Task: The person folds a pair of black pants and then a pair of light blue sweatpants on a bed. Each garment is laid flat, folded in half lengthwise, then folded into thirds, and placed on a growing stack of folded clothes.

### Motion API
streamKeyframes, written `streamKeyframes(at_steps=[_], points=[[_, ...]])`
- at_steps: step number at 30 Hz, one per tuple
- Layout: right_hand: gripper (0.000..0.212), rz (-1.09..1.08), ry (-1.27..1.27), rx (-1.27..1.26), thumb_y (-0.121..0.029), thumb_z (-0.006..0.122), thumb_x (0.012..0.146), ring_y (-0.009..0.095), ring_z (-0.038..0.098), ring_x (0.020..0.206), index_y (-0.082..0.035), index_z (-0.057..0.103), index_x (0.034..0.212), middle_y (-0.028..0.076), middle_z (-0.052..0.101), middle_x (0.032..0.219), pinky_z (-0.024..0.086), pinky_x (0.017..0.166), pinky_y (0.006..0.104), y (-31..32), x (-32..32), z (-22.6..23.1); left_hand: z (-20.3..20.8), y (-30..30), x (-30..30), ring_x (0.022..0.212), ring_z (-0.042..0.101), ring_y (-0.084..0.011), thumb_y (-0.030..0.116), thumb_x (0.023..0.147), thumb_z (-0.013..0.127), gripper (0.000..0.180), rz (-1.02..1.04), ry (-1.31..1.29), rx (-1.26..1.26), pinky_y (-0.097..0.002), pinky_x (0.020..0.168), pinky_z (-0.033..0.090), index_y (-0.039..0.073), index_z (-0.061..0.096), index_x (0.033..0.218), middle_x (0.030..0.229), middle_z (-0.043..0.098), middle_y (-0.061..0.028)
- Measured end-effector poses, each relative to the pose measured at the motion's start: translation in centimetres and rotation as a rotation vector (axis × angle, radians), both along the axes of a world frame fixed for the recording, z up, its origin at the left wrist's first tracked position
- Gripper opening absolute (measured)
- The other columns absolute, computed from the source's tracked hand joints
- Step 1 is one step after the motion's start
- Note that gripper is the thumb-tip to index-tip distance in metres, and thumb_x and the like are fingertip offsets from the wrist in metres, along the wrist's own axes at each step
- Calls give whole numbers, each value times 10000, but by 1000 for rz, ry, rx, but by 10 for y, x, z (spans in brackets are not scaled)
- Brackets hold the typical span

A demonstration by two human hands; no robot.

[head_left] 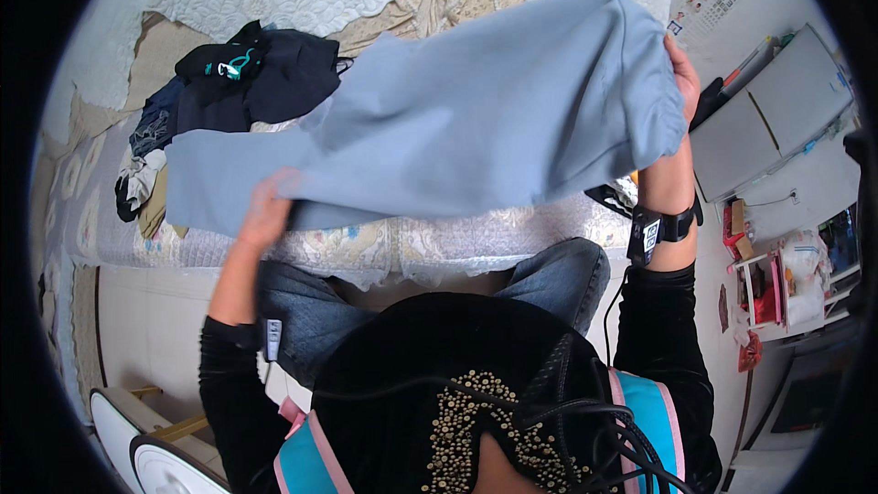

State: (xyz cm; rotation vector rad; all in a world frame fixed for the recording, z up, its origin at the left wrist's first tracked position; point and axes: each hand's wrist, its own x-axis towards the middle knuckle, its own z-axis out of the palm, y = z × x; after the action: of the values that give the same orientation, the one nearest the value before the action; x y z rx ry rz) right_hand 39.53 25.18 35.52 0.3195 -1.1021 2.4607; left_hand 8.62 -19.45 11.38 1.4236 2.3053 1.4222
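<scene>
blue-grey garment [457, 119], printed wall sheet [712, 0]

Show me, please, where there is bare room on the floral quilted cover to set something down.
The floral quilted cover has a narrow bare strip between the light-blue trousers and its front edge, plus a patch left of the black-and-white cloths. Behind those cloths, the dark clothes pile crowds it.
</scene>
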Motion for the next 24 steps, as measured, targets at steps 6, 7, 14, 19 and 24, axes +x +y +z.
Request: streamKeyframes(at_steps=[6,7,14,19,24], points=[[290,-62,52,169,-169,506,973,329,693,964,74,637,1060,192,709,1047,535,939,435,16,0,66,156,-24,-102,977,590,-169,262,964,524,337,439,-5,159,-325,888,461,10,642,1154,1075,676,-101],[274,-81,65,183,-160,518,967,330,699,944,71,640,1052,189,713,1030,548,916,434,17,-1,75,182,-27,-110,958,598,-171,300,967,532,358,598,-55,176,-323,878,464,11,654,1141,1056,680,-103],[234,-157,237,416,-62,510,969,289,705,934,74,600,1136,187,699,1069,571,895,411,4,12,130,323,-49,-120,789,580,-126,445,976,564,486,801,363,412,-301,765,469,-26,674,1026,866,666,-51],[469,-502,353,592,6,473,965,271,627,1159,60,411,1427,225,533,1373,525,1008,388,-17,27,155,326,-47,-123,839,631,-159,330,990,557,367,687,563,397,-295,797,484,11,667,1133,931,712,-91],[448,-366,279,532,-1,442,976,298,613,1186,76,417,1416,252,549,1347,510,1033,410,-59,72,162,312,-45,-114,812,650,-150,323,993,589,324,798,826,591,-289,780,498,57,659,1165,912,710,-121]])
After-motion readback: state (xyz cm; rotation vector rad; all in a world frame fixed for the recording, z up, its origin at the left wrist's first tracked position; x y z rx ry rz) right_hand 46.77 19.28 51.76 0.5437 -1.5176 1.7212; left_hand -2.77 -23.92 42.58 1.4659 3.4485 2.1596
